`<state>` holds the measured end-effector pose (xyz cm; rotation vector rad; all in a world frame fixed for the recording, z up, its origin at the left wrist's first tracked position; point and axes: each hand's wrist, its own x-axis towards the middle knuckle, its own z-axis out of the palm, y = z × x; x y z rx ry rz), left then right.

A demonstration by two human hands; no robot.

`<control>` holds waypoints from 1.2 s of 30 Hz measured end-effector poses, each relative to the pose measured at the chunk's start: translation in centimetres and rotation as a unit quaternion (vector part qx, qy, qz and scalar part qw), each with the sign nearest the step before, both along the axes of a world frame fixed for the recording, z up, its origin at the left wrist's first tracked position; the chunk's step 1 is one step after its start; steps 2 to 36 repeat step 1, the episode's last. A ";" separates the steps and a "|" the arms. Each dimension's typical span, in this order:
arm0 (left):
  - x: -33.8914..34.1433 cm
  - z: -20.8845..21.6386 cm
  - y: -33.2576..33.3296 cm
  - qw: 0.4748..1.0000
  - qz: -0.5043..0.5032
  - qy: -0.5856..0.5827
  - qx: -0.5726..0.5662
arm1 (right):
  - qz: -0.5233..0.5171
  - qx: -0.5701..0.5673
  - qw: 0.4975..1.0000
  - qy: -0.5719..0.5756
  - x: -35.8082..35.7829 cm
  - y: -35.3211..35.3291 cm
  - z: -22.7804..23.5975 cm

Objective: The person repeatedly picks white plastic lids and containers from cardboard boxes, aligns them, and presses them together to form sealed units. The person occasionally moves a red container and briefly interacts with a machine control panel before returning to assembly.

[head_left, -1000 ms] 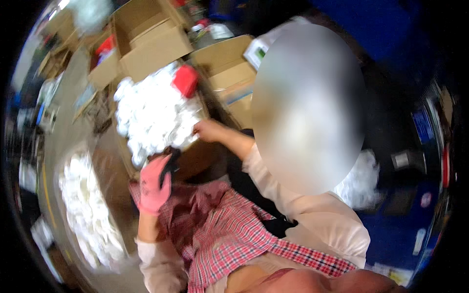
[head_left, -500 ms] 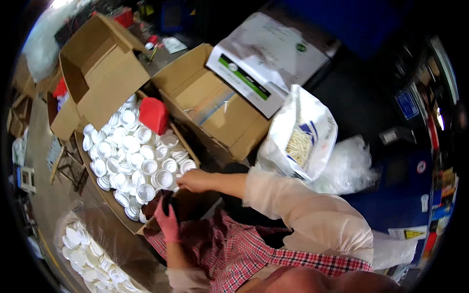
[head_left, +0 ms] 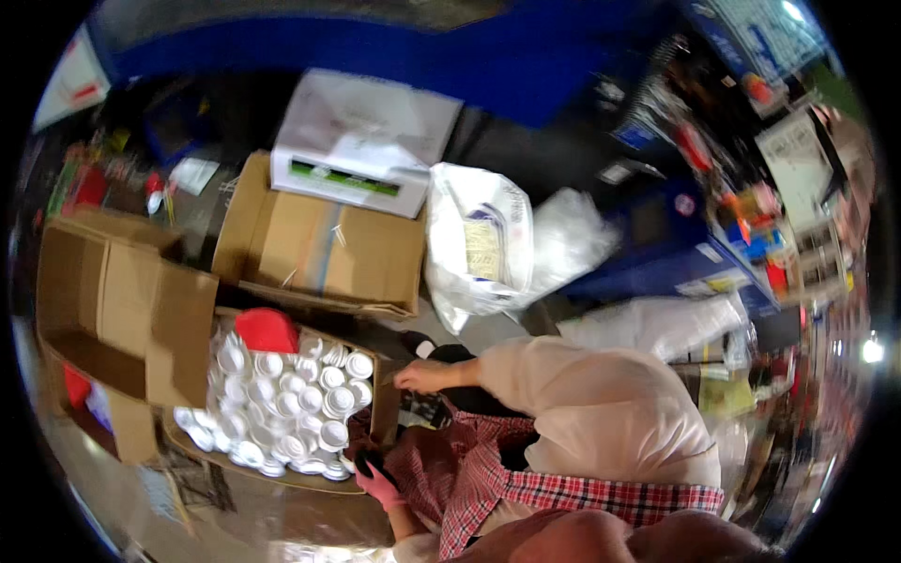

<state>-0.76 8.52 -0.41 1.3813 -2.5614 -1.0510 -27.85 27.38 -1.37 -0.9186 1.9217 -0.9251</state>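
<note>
An open cardboard box (head_left: 386,399) holds a heap of white round plastic lids (head_left: 286,399). On their far side lies a red scoop-like piece (head_left: 267,330). My left hand (head_left: 378,485), in a pink glove, is at the box's near right corner. Its fingers bend round something dark that I cannot make out. Bare and with curled fingers, my right hand (head_left: 422,377) is just outside the box's right wall; whatever may be in its fingertips is too small to tell.
Behind stands another open carton (head_left: 374,258), with a white printed box (head_left: 361,127) beyond. A white bag (head_left: 449,272) of thin pale sticks (head_left: 483,249) stands beside clear plastic wrap (head_left: 571,239). At left is an empty tilted carton (head_left: 178,328). Blue equipment (head_left: 648,235) lies to the right.
The view has turned, so the boxes now sit straighter and farther left. My right hand has drawn away from the lids to outside the right wall. My left hand stays by the near corner.
</note>
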 end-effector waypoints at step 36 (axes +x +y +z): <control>-0.5 5.8 -0.8 0.992 0.018 0.042 0.115 | -0.034 0.032 0.999 0.013 -0.3 3.4 3.7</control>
